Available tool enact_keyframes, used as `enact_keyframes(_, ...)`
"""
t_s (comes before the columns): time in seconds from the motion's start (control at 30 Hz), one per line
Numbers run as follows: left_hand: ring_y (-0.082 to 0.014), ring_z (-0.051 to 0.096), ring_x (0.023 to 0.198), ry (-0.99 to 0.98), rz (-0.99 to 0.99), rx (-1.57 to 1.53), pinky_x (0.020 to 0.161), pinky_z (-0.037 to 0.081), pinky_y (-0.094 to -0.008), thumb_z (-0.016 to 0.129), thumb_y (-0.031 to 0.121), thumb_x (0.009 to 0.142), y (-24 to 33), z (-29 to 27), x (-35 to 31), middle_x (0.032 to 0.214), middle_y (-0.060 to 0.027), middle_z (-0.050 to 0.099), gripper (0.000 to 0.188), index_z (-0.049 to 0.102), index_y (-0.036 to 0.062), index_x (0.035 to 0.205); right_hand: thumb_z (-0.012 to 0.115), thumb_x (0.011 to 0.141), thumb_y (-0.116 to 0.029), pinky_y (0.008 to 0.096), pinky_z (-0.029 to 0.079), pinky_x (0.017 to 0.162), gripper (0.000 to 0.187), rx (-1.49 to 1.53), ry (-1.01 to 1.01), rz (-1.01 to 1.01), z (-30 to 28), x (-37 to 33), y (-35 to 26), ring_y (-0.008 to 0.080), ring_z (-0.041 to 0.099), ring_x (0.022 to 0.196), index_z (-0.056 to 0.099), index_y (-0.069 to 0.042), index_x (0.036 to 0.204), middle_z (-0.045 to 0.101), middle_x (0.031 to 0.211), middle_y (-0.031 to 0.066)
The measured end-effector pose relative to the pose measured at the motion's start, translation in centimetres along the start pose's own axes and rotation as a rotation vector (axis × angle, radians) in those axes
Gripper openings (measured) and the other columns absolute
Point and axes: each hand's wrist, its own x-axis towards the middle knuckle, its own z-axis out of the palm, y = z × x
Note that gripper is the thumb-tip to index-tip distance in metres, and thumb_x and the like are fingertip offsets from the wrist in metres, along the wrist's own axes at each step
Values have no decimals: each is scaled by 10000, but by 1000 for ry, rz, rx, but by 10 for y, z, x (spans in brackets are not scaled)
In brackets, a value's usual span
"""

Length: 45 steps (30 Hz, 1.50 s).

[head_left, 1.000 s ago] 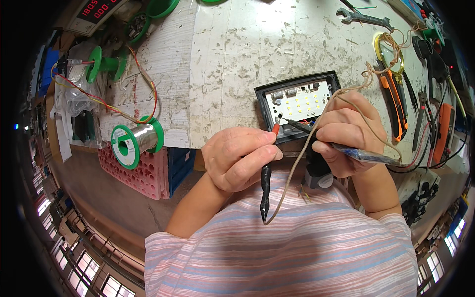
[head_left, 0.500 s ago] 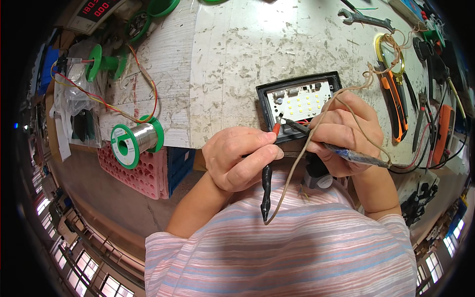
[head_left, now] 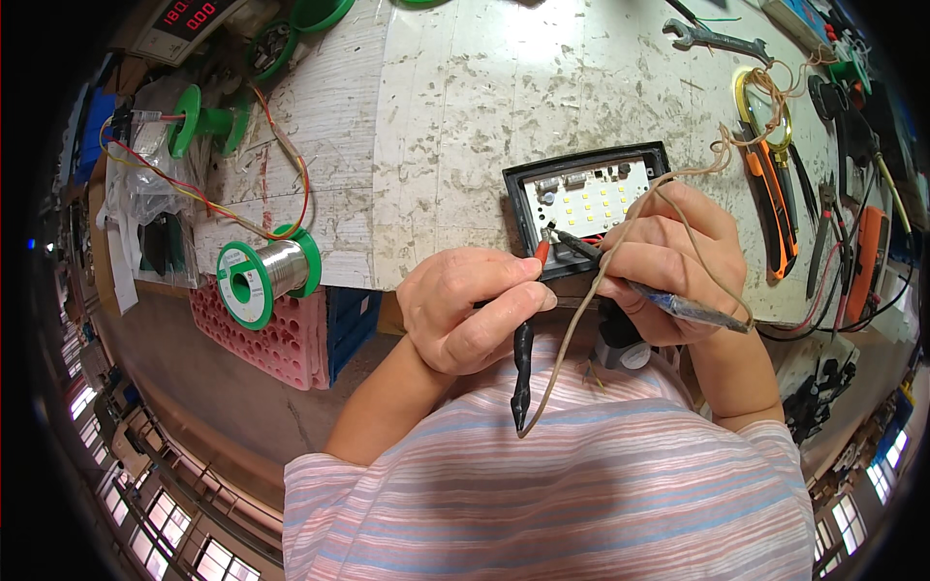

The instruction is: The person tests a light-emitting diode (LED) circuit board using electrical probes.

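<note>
A floodlight's black housing [head_left: 587,155] lies near the table's front edge, holding a white LED board [head_left: 581,203] with rows of small yellow chips. My left hand [head_left: 470,310] is closed around a test probe [head_left: 523,366] with a red tip end, a black-taped handle and a brown wire. Pinched in my right hand [head_left: 678,257] is a second test probe [head_left: 683,307], black toward the tip and blue-wrapped at the handle. Both tips meet the board's lower left area close together; exact contact is too small to tell. Red wire shows beside the right probe.
A solder wire spool [head_left: 284,268] stands at the table's left edge, near a green spool [head_left: 205,121] and plastic bags. To the right lie an orange utility knife [head_left: 772,208], a tape roll [head_left: 744,92], pliers and cables. A wrench [head_left: 717,39] and a red-digit meter [head_left: 184,27] are farther back.
My right hand has shifted slightly left, and the rear end of its probe has dipped a little. My left hand and the housing stay nearly where they were.
</note>
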Motion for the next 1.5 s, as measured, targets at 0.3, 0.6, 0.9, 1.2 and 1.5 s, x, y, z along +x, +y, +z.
enact_keyframes(0.3,-190,676,682,20,8,-17,531,551,-279,804,112,682,-1,2,-1,907,-61,675,311,677,108,966,776,667,-141,305,432,479,204,15,-2,-9,2,0,1,204,544,573,630,-70,791,570,678,29)
enact_keyframes(0.6,-190,671,675,22,6,2,528,550,-278,806,113,671,-1,2,-1,903,-60,672,314,680,109,958,719,630,-186,317,432,488,215,30,-35,-17,0,3,2,219,555,597,622,-55,771,568,675,39)
enact_keyframes(0.9,-191,667,669,14,-17,-8,519,550,-281,807,100,668,0,1,0,907,-57,662,316,681,112,958,748,601,-156,363,489,599,305,57,-192,62,-8,5,-5,272,591,683,613,-80,864,636,780,58)
enact_keyframes(1.2,-197,666,651,13,-60,0,516,543,-281,787,70,702,2,0,1,879,-58,668,278,680,115,954,719,620,-178,322,453,533,231,38,-93,0,-2,3,0,225,557,637,622,-57,792,577,706,43)
enact_keyframes(1.5,-206,676,655,24,-85,-12,523,541,-288,765,60,741,1,0,-1,871,-63,678,307,646,106,1020,756,632,-129,324,453,541,237,82,-81,55,-4,2,-1,242,550,641,624,-57,816,594,739,65)
